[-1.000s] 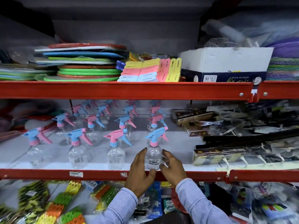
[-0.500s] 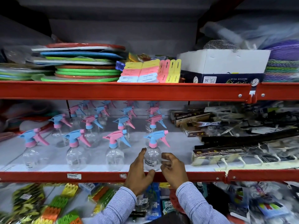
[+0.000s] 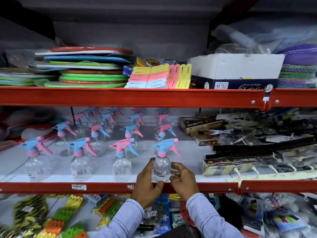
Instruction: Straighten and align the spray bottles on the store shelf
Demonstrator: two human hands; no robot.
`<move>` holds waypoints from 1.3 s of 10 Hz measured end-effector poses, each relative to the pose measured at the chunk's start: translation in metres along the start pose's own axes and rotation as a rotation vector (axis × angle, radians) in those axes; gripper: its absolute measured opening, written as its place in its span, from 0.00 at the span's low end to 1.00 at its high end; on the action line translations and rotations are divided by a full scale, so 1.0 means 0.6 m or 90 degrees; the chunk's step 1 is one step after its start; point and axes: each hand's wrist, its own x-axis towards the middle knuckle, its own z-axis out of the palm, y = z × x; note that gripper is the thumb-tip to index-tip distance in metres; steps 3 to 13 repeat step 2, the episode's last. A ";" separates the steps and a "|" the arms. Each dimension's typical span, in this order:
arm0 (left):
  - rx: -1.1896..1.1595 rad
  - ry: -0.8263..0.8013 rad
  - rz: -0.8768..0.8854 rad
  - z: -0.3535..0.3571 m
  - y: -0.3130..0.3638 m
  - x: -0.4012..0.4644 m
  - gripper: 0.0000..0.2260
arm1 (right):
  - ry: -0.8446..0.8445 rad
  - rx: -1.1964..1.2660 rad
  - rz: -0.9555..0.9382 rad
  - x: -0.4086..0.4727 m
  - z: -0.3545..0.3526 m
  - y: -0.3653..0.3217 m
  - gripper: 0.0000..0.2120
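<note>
Clear spray bottles with pink-and-blue trigger heads stand in rows on the white middle shelf [image 3: 185,145]. In the front row are bottles at the left [image 3: 34,167], the middle left [image 3: 81,167] and the middle [image 3: 121,167]. The front right bottle [image 3: 162,164] has a blue head, a pink collar and a price label facing me. My left hand [image 3: 147,184] cups its left side with the thumb under its front. My right hand [image 3: 183,181] curls against its right side. More bottles [image 3: 130,130] line up behind, and the back ones are blurred.
The red front rail [image 3: 103,187] runs just under my hands. Black-and-gold boxes [image 3: 229,164] and white hooks [image 3: 253,170] lie right of the bottles. The upper shelf carries stacked plates [image 3: 89,74] and a white box [image 3: 235,69]. Packets of clips [image 3: 56,222] fill the shelf below.
Both hands stay on the front right bottle. It has turned a little and its head sits more level. My right fingers have loosened slightly.
</note>
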 end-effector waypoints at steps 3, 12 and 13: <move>0.030 0.042 0.063 -0.010 0.010 -0.015 0.36 | 0.032 -0.056 -0.011 -0.006 -0.007 0.004 0.26; 0.030 0.042 0.063 -0.010 0.010 -0.015 0.36 | 0.032 -0.056 -0.011 -0.006 -0.007 0.004 0.26; 0.030 0.042 0.063 -0.010 0.010 -0.015 0.36 | 0.032 -0.056 -0.011 -0.006 -0.007 0.004 0.26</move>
